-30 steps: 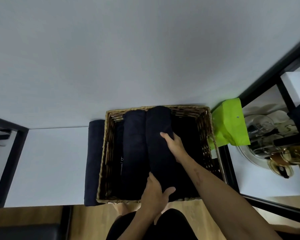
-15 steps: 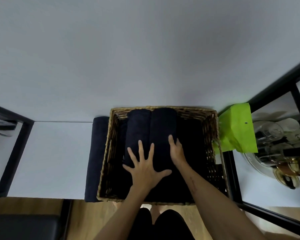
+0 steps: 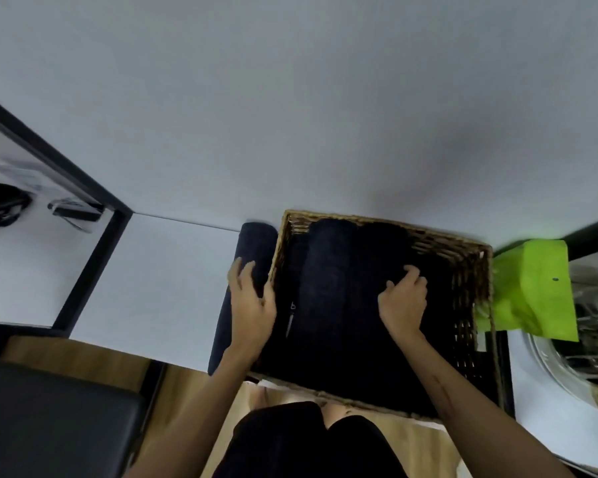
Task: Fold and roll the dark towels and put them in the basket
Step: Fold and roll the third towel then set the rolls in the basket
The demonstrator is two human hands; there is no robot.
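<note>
A wicker basket (image 3: 470, 267) is seen on a white table (image 3: 159, 270), tilted slightly in the view. At least 2 rolled dark towels (image 3: 328, 281) are laid side by side inside it, running from 6 toward 12 o'clock; how many more lie in the dark interior cannot be told. A third roll (image 3: 252, 243) is laid on the table just outside the basket's wall at 9 o'clock, touching it. The left hand (image 3: 251, 301) is spread over this outer roll, fingers relaxed and parted, the thumb near the basket rim. The right hand (image 3: 403, 301) is placed inside the basket, its fingers curled onto the towel beneath; the grip appears to pinch the cloth. A green bag (image 3: 532, 288) is seen at 3 o'clock of the basket, just beside it. A black seat (image 3: 56, 419) is seen at 8 o'clock.
</note>
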